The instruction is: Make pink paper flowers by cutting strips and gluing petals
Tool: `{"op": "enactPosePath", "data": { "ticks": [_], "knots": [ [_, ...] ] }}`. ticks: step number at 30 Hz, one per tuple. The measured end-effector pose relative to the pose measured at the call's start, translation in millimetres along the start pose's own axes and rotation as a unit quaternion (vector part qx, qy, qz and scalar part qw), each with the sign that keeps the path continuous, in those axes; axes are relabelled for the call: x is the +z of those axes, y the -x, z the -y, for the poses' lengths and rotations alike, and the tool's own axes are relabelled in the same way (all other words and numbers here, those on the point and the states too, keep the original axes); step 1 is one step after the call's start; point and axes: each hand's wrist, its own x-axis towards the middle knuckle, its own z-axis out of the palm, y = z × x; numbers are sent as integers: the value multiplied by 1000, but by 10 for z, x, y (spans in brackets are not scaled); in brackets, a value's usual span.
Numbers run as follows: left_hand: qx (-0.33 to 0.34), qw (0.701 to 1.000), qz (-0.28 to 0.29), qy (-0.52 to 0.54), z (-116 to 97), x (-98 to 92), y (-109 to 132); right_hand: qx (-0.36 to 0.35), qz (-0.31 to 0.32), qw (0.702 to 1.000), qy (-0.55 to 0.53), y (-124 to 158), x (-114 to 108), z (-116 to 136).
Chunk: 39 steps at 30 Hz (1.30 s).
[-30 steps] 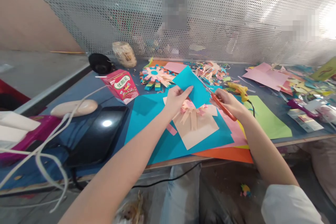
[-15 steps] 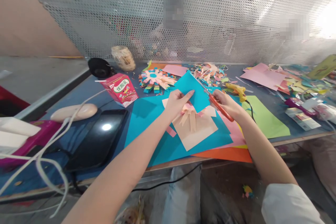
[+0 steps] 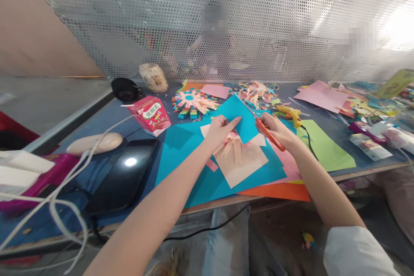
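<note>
My left hand [image 3: 220,130] pinches the lower left edge of a blue paper square [image 3: 237,117] and holds it up over the table. My right hand [image 3: 274,128] grips orange-handled scissors [image 3: 265,131], whose blades meet the square's right edge. Under both hands lies a peach sheet [image 3: 241,164] with folded peach strips on it, on top of a large blue sheet [image 3: 190,159], with pink and orange sheets [image 3: 278,190] below.
A yellow glue gun [image 3: 290,113] lies by a green sheet [image 3: 323,146]. A paper flower [image 3: 193,101], a pink drink carton [image 3: 150,114], a black tablet [image 3: 124,172], loose white straps [image 3: 58,198] and paper scraps [image 3: 258,90] are about. A perforated metal screen [image 3: 226,21] backs the table.
The blue square has sunk slightly toward the table with both hands still on it. The camera has tilted a little.
</note>
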Motion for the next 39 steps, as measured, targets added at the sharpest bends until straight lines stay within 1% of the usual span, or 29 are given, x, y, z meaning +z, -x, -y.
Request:
{"op": "enactPosePath", "data": {
  "ticks": [4,10,13,18,22,24,26,28,30,33,34,36,37,39],
  "knots": [
    [1,1000,0,-9,-47,0,14,12,20,1000,6,0,4,2],
    [-4,1000,-14,-6,-7,-2,-8,11,-4,999,32,7,32,7],
    [-11,1000,0,5,28,-3,-19,9,-5,999,44,-12,44,-29],
    [-10,999,29,-13,29,-7,-7,2,-9,999,48,-30,41,-56],
    [-20,999,32,-16,9,-2,4,10,-13,999,38,-13,33,-26],
    [-22,999,29,-14,5,-1,-1,2,-22,999,39,6,27,-6],
    [-18,1000,19,1,4,-9,-16,-3,-34,999,33,28,19,12],
    [-12,1000,-1,20,7,-26,-37,14,-47,999,13,41,5,24],
    [-12,999,-41,25,17,-49,-62,46,-59,997,-14,23,-22,24],
    [-26,994,-99,28,61,-87,-108,93,-60,993,-34,-80,-101,4],
    [-28,993,-109,35,84,-100,-126,108,-61,992,-10,-125,-134,-4],
    [-21,991,-119,54,132,-129,-165,136,-71,984,85,-198,-195,-16],
    [-16,990,-126,63,153,-144,-184,148,-83,975,143,-216,-215,-21],
    [-17,987,-142,78,185,-173,-220,174,-111,947,248,-203,-219,-36]
  ]
}}
